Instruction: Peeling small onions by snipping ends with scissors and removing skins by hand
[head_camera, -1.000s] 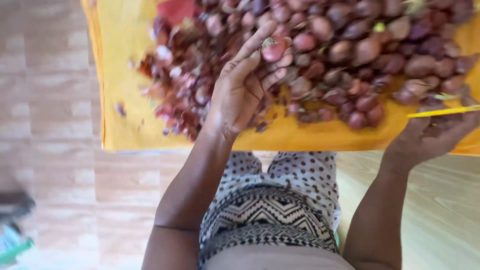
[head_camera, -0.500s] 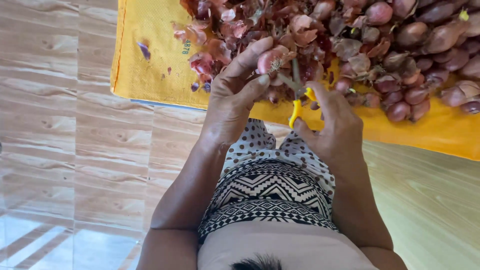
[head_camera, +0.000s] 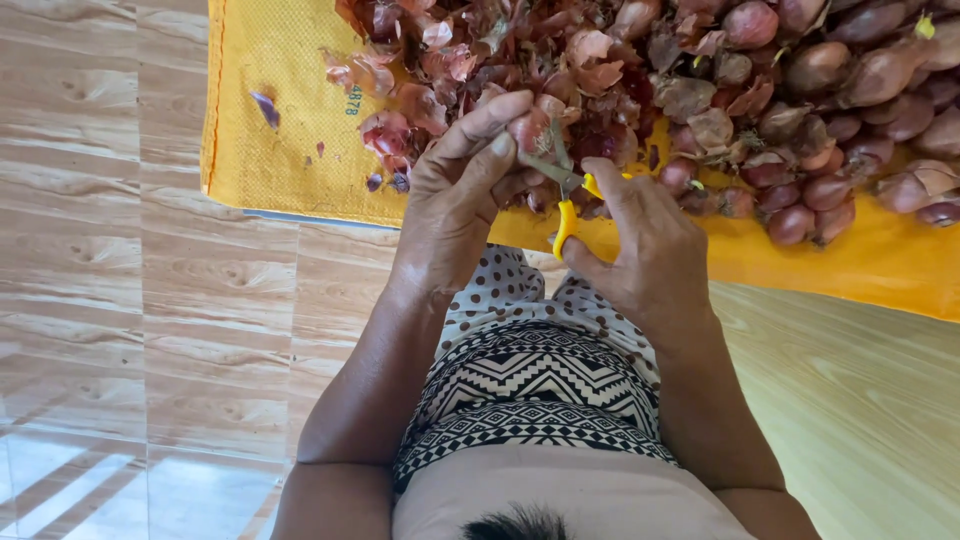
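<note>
My left hand (head_camera: 462, 205) pinches a small reddish shallot (head_camera: 528, 128) between thumb and fingers. My right hand (head_camera: 640, 240) grips yellow-handled scissors (head_camera: 566, 195), whose metal blades meet the shallot's end. Both hands hover over the near edge of a yellow mesh sack (head_camera: 270, 150) spread on the floor. A heap of shallots and loose dry skins (head_camera: 760, 90) covers the sack just beyond my fingers.
Wood-pattern floor tiles (head_camera: 110, 280) lie to the left and a lighter wooden floor (head_camera: 860, 400) to the right. My patterned black-and-white garment (head_camera: 530, 380) fills the space between my arms. Scattered skin scraps (head_camera: 266, 108) lie on the sack's left part.
My right hand came in from the right with the scissors and closed in on the shallot held by my left hand. The view shifted so the sack sits higher.
</note>
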